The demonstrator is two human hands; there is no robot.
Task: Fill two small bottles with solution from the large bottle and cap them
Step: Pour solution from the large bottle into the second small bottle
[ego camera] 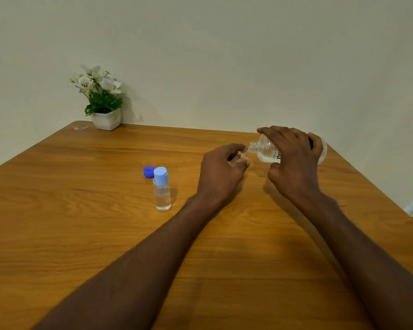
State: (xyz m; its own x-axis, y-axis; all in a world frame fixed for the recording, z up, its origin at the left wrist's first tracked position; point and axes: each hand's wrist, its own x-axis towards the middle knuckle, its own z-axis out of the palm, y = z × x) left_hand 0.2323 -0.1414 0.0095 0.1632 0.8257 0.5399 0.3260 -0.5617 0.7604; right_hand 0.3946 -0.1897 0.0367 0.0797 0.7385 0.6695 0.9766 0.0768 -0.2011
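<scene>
- A plain pale wall stands behind a wooden table (81, 234); a potted plant with white flowers (103, 101) sits at the far left corner, well apart from both hands.
- The left hand (221, 172) has its fingers and thumb curled round a small clear bottle (239, 159), open-mouthed and tipped so its neck points toward the right hand.
- The right hand (293, 160) grips the large bottle (270, 150) from above, fingers wrapped over its body, thumb beneath.
- The large bottle lies nearly on its side, long axis running from the right grip down toward the left grip, its threaded neck meeting the small bottle's mouth. Whether they touch cannot be told.
- What counts, I judge, is keeping those two mouths in line: the small bottle lies just left of and slightly below the pouring grip, so any drift sideways would likely spill onto the table.
- Away to the left of the left hand, a second small bottle (162, 190) stands upright with a light blue cap (160, 176) on and clear liquid inside; it looks finished.
- Just behind it lies a dark blue cap (149, 171), loose on the wood and nearer the left hand; probably the large bottle's.
- No spare cap for the held bottle can be picked out.
</scene>
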